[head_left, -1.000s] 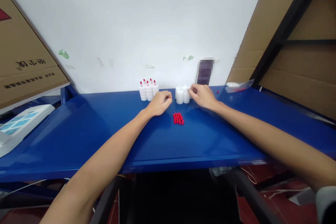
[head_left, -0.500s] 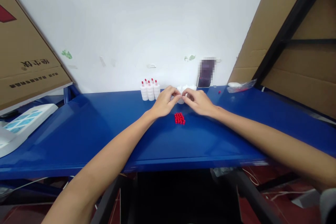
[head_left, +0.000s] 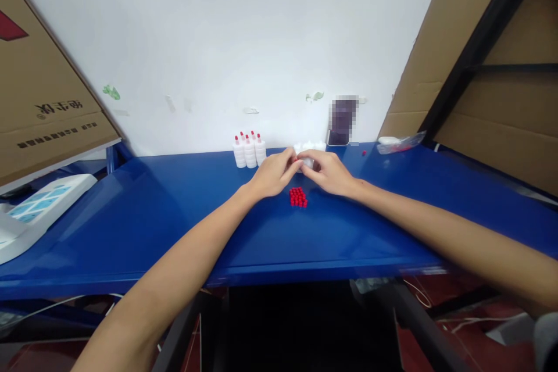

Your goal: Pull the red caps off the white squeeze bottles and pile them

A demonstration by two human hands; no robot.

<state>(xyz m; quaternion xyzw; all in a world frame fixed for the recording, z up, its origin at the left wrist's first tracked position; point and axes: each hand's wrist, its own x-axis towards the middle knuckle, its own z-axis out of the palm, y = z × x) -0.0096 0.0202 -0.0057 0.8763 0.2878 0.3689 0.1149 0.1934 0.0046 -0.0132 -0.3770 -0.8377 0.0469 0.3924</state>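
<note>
Over the back of the blue table, both my hands meet fingertip to fingertip. My left hand [head_left: 274,173] is closed in a pinch, with a small red cap [head_left: 296,158] showing at its fingertips. My right hand [head_left: 328,172] is also pinched against that spot; what its fingertips hold is hidden. White bottles [head_left: 309,146] stand right behind my hands, partly covered by them. On the left, several white squeeze bottles [head_left: 250,153] with red-tipped nozzles stand grouped. Just below my hands lies a tight cluster of red caps [head_left: 298,197].
A phone [head_left: 342,122], blurred out, leans on the wall at the back right. Beyond it are a stray red cap [head_left: 364,153] and a clear plastic bag [head_left: 401,143]. A white device with blue panels [head_left: 43,209] sits at the left edge. Cardboard [head_left: 47,87] flanks the table.
My hands have drawn closer together, and my right fingers have shifted left over the left fingertips. A red cap now shows between them. The bottles and cap cluster stay put.
</note>
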